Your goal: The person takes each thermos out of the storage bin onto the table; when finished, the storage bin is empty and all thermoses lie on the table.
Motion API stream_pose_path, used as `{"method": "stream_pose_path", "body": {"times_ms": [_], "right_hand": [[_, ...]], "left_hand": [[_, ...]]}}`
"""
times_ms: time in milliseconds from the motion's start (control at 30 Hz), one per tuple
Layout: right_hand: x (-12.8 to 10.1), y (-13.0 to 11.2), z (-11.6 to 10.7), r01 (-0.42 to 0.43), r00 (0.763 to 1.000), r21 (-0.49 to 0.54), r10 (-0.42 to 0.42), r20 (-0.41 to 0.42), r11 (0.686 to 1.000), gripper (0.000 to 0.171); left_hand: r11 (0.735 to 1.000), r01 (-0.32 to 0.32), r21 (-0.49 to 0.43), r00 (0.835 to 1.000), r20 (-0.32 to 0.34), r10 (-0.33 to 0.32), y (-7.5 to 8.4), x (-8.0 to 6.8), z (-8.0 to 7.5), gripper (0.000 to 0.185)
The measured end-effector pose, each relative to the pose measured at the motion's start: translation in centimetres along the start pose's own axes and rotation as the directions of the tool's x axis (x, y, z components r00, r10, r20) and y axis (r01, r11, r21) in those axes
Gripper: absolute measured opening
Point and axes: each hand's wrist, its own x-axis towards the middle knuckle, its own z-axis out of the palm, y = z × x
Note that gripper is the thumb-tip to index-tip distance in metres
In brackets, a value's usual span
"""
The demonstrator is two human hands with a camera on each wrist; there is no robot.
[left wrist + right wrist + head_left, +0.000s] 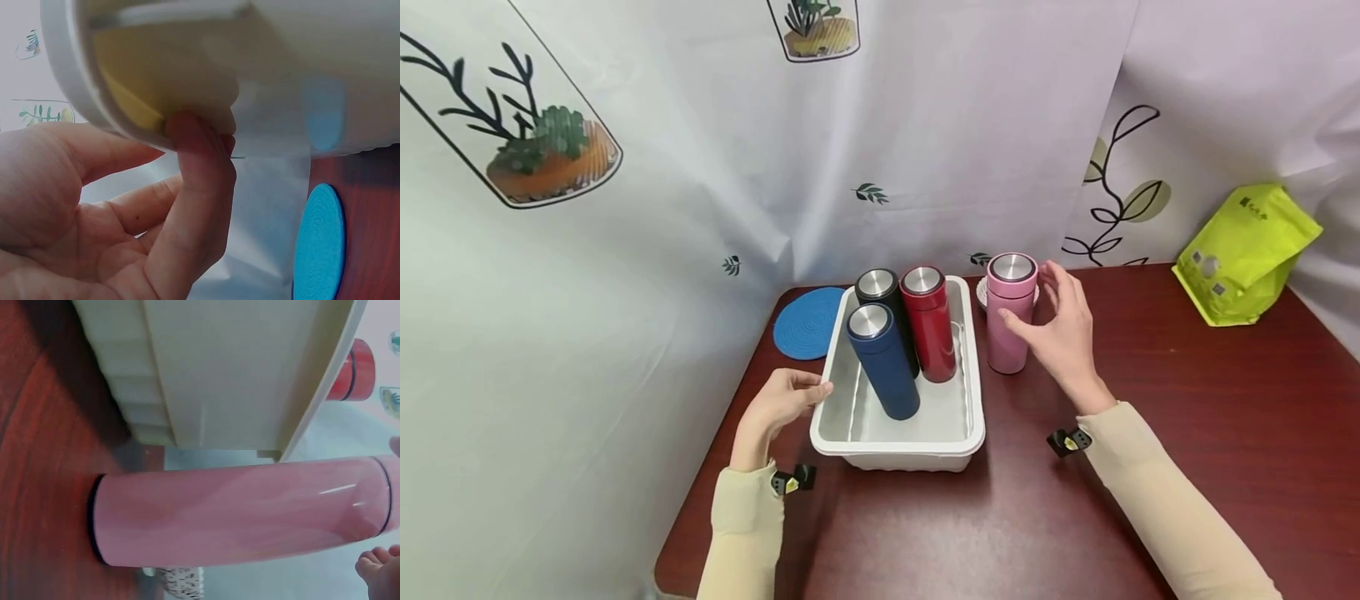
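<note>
A white plastic tub (943,421) stands on the table, with a blue flask (886,367), a black flask (880,283) and a red flask (934,342) in it, all with silver-topped lids. My left hand (782,400) pinches the tub's left rim, thumb on top and fingers curled beneath. Right of the tub, a pink flask (1009,342) stands upright on the table. Around its upper part my right hand (1063,329) is spread, thumb on the near side and fingers beyond. In the right wrist view a small gap shows between the fingertips (369,562) and the pink flask.
A round blue mat (805,323) lies behind the tub's left side. Behind the pink flask sits a small white patterned item (982,292), mostly hidden. A lime-green bag (1247,254) stands at the back right. Printed white curtain (955,150) borders the table's back and left.
</note>
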Motion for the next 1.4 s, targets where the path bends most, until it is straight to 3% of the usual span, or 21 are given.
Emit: {"method": "stream_pose_path", "body": {"times_ms": [200,400,667,833,1100,1400], "right_hand": [[0.2,-1.4,-0.3,0.064,0.997,-0.002,-0.064,-0.03,0.998,0.084],[0.8,-3.5,-0.4,0.124,0.991,0.016,-0.123,-0.056,0.992,0.082],[1.2,-6.1,0.2,0.135,0.991,0.03,-0.135,-0.012,0.99,0.081],[1.3,-7.2,0.9,0.134,0.99,-0.04,-0.132,0.052,0.99,0.079],[1.1,-7.9,2.4,0.09,0.977,-0.064,-0.075,0.201,0.994,0.083],[0.6,-7.0,3.9,-0.063,0.923,-0.038,0.073,0.377,0.997,0.092]], "left_hand": [[0.999,0.008,0.05,1.0,-0.028,-0.007,0.3,-0.1,0.1,0.04],[0.999,0.011,0.045,1.0,-0.029,-0.009,0.5,0.0,0.0,0.04],[0.998,0.013,0.062,0.999,-0.032,-0.011,0.5,-0.1,-0.1,0.04],[0.998,0.014,0.057,0.999,-0.033,-0.012,0.5,-0.3,-0.1,0.039],[0.998,0.017,0.063,0.999,-0.043,-0.014,0.4,-0.3,0.0,0.04],[0.998,0.022,0.051,0.999,-0.039,-0.02,0.4,-0.3,0.2,0.038]]}}
